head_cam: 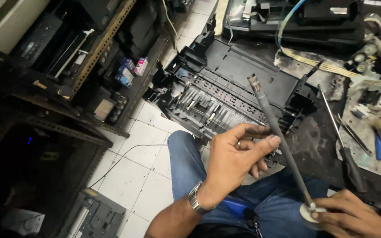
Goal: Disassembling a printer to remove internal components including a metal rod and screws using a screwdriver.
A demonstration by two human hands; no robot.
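As the left hand (pixel 234 154) pinched its middle and the right hand (pixel 353 216) gripped its white end gear (pixel 308 211), the long grey roller shaft (pixel 278 132), slanting above the lap, looked stiff, light, and best held by its ends.

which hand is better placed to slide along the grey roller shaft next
Left. The left hand already pinches the roller shaft mid-length with its fingers; the right hand anchors the white gear end.
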